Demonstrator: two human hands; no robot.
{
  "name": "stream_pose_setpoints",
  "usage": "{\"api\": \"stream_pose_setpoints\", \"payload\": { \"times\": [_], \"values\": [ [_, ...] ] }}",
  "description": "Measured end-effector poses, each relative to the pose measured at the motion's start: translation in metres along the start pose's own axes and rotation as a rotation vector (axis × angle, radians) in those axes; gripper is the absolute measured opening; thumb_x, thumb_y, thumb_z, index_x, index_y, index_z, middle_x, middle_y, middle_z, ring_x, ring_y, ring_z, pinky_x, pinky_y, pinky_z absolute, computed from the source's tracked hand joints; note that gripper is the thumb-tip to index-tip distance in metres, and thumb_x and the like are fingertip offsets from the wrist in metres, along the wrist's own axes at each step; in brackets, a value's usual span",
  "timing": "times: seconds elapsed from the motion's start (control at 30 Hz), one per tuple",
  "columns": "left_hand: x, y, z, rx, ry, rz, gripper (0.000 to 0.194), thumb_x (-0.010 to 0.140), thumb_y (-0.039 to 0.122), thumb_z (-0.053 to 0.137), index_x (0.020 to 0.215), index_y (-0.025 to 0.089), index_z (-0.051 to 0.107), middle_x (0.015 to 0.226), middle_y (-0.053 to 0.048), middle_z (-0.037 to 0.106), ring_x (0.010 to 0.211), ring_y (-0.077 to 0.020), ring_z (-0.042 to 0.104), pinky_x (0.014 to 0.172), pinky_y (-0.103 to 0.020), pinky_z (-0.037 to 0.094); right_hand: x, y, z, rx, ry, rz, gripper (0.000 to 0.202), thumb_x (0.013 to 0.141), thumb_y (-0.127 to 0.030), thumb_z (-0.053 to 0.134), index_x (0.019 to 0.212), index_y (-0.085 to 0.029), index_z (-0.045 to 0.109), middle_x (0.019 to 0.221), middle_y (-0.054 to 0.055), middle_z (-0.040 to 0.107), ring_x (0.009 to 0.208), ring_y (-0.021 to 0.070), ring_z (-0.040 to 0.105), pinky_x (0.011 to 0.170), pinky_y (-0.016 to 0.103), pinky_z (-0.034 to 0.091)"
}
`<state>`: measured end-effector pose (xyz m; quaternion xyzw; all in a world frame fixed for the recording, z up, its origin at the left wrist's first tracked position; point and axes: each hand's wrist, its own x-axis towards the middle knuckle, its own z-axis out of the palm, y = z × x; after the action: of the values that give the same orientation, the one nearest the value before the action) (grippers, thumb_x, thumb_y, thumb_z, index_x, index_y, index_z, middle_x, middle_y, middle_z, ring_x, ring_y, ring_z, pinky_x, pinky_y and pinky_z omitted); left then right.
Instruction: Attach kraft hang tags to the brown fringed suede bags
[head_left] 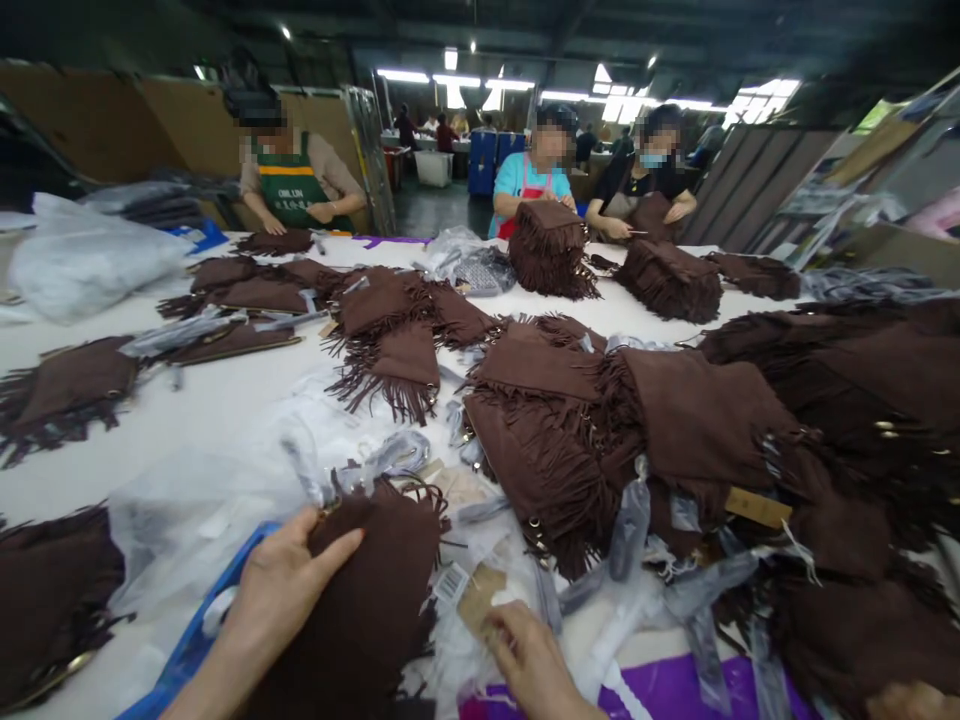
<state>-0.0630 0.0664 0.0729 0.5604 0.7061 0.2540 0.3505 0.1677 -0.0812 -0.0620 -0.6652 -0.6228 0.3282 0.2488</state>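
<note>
Your left hand (283, 572) grips fringed bag (382, 570) | your right hand (526, 648) pinches card tag (480, 596) | risk: hard tug may tear tag

Matt, suede-like cloth bag (382, 570); matt brown paper tag (480, 597); smooth purple plastic sheet (664, 687); wrinkled, translucent plastic wrap (187, 510)

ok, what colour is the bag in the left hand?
The bag is dark brown; see head view.
</note>
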Motion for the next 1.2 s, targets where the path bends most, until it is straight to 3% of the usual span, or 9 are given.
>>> {"api": "stream_pose_setpoints", "payload": {
  "times": [0.13, 0.3, 0.5, 0.67, 0.73, 0.83, 0.9, 1.03, 1.2],
  "values": [
    [-0.037, -0.025, 0.035, 0.22, -0.171, 0.04, 0.017, 0.065, 0.038, 0.06, 0.07, 0.021, 0.058, 0.065, -0.002, 0.064, 0.067, -0.0239, 0.062, 0.062, -0.029, 0.041, 0.01, 0.018, -0.01, -0.148, -0.036, 0.171, 0.015, 0.077, -0.013, 0.045, 0.08, -0.017, 0.06, 0.08, 0.008, 0.064, 0.079, 0.0212, 0.062, 0.07, 0.03, 0.045],
    [-0.062, -0.052, 0.073, 0.35, -0.33, -0.02, 0.009, 0.073, 0.028, 0.051, 0.073, 0.02, 0.053, 0.072, -0.003, 0.065, 0.075, -0.0233, 0.062, 0.067, -0.029, 0.041, 0.023, 0.01, 0.016, -0.146, -0.069, 0.318, 0.028, 0.066, -0.013, 0.057, 0.094, -0.017, 0.057, 0.09, 0.01, 0.065, 0.082, 0.0256, 0.062, 0.071, 0.032, 0.043],
    [-0.062, -0.073, 0.081, 0.276, -0.285, -0.027, 0.019, 0.074, 0.032, 0.05, 0.087, 0.019, 0.053, 0.081, -0.005, 0.067, 0.079, -0.0229, 0.064, 0.071, -0.032, 0.047, 0.035, 0.023, 0.015, 0.148, -0.092, 0.472, 0.011, 0.061, -0.012, 0.055, 0.06, -0.02, 0.048, 0.054, -0.002, 0.052, 0.058, 0.0169, 0.055, 0.055, 0.025, 0.035],
    [-0.068, -0.087, 0.09, 0.195, 0.081, 0.282, 0.044, 0.075, 0.033, 0.05, 0.113, 0.011, 0.051, 0.117, -0.019, 0.058, 0.112, -0.0317, 0.051, 0.094, -0.048, 0.039, 0.035, 0.028, -0.02, 0.561, -0.108, 0.581, 0.028, 0.068, -0.043, 0.052, 0.058, -0.022, 0.035, 0.042, -0.008, 0.038, 0.035, 0.0071, 0.032, 0.038, 0.02, 0.02],
    [-0.074, -0.079, 0.096, 0.086, -0.042, 0.322, 0.039, 0.078, 0.031, 0.049, 0.114, 0.016, 0.053, 0.112, -0.014, 0.061, 0.104, -0.0278, 0.056, 0.091, -0.044, 0.041, 0.034, 0.019, -0.029, 0.69, -0.093, 0.587, 0.034, 0.068, -0.052, 0.052, 0.062, -0.022, 0.038, 0.044, -0.008, 0.041, 0.034, 0.0059, 0.031, 0.036, 0.019, 0.017],
    [-0.082, -0.059, 0.114, -0.254, -0.481, 0.048, 0.044, 0.068, 0.023, 0.055, 0.111, 0.018, 0.052, 0.1, -0.009, 0.065, 0.064, -0.0141, 0.059, 0.06, -0.027, 0.046, 0.033, 0.0, -0.033, 0.83, -0.06, 0.574, 0.04, 0.066, -0.056, 0.058, 0.065, -0.02, 0.041, 0.044, -0.008, 0.044, 0.034, 0.0041, 0.03, 0.036, 0.018, 0.016],
    [-0.084, -0.047, 0.129, -0.501, -0.649, -0.132, 0.051, 0.057, 0.022, 0.059, 0.107, 0.017, 0.051, 0.105, -0.009, 0.062, 0.051, -0.0079, 0.052, 0.047, -0.021, 0.037, 0.034, -0.012, -0.031, 0.894, -0.035, 0.567, 0.042, 0.064, -0.057, 0.061, 0.065, -0.019, 0.043, 0.043, -0.008, 0.044, 0.034, 0.0034, 0.03, 0.036, 0.018, 0.015],
    [-0.088, -0.039, 0.15, -0.594, -0.696, -0.287, 0.034, 0.057, 0.039, 0.056, 0.079, 0.013, 0.054, 0.07, -0.005, 0.063, 0.036, -0.0068, 0.046, 0.036, -0.019, 0.025, 0.036, -0.023, -0.026, 0.961, 0.042, 0.584, 0.047, 0.058, -0.06, 0.067, 0.062, -0.019, 0.042, 0.042, -0.008, 0.043, 0.034, 0.0034, 0.031, 0.036, 0.017, 0.014],
    [-0.086, -0.049, 0.145, -0.424, -0.637, -0.331, 0.035, 0.061, 0.051, 0.047, 0.065, 0.017, 0.05, 0.048, 0.0, 0.057, 0.026, -0.0061, 0.035, 0.031, -0.02, 0.017, 0.037, -0.015, -0.027, 0.954, 0.215, 0.631, 0.052, 0.051, -0.061, 0.071, 0.056, -0.019, 0.042, 0.037, -0.011, 0.033, 0.035, 0.0021, 0.023, 0.038, 0.017, 0.011]
  ]
}}
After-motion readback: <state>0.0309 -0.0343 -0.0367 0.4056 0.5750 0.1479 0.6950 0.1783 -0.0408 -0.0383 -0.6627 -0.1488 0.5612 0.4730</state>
